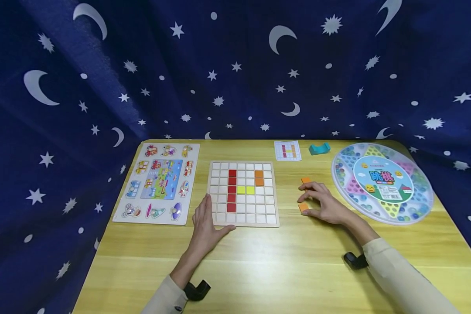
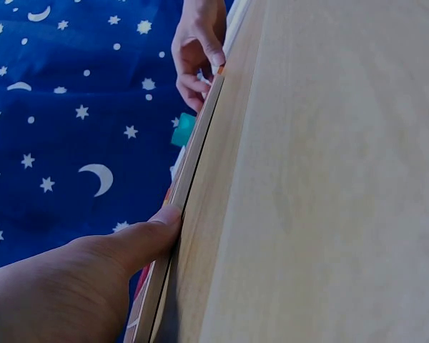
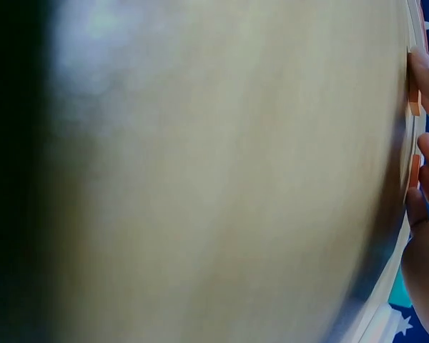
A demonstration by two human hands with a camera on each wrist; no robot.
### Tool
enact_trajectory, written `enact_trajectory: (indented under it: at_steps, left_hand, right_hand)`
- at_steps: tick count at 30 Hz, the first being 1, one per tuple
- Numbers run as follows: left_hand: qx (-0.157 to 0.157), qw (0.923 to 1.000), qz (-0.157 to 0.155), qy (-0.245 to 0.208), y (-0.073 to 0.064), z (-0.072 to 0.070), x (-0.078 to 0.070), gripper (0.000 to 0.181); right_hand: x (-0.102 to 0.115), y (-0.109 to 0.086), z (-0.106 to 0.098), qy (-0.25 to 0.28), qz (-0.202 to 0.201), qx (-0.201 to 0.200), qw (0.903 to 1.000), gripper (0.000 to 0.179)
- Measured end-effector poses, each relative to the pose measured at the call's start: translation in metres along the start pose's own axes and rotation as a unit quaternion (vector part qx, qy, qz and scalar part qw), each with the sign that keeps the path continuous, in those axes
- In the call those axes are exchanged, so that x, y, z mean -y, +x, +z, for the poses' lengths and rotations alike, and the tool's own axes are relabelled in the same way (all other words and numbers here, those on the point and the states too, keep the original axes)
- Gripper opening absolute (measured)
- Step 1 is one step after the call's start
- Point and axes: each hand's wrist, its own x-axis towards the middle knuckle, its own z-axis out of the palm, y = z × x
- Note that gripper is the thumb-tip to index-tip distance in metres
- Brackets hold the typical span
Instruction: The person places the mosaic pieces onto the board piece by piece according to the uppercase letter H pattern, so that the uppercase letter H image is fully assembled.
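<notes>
A wooden grid board lies flat on the table, with a column of several red tiles, two yellow tiles and two orange tiles in its squares. My left hand is spread around the board's near left corner, fingers along the left side and thumb against the near edge. To the right of the board, my right hand has a loose orange tile between thumb and index finger. Another fingertip touches a second orange tile farther back.
A picture card with a coloured grid pattern and a teal curved block lie at the back. A knob puzzle board is on the left, and a round marble game set on the right. Star-patterned cloth hangs behind.
</notes>
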Motion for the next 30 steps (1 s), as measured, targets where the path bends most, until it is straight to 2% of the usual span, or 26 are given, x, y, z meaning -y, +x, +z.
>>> enact_trajectory:
  at_steps: [30]
  left_hand:
    - [0.002, 1.0000, -0.003, -0.004, -0.0007, -0.0007, -0.0011, 0.124]
  right_hand:
    - [-0.0009, 0.0029, 0.0021, -0.002, 0.002, -0.024, 0.9997, 0.023]
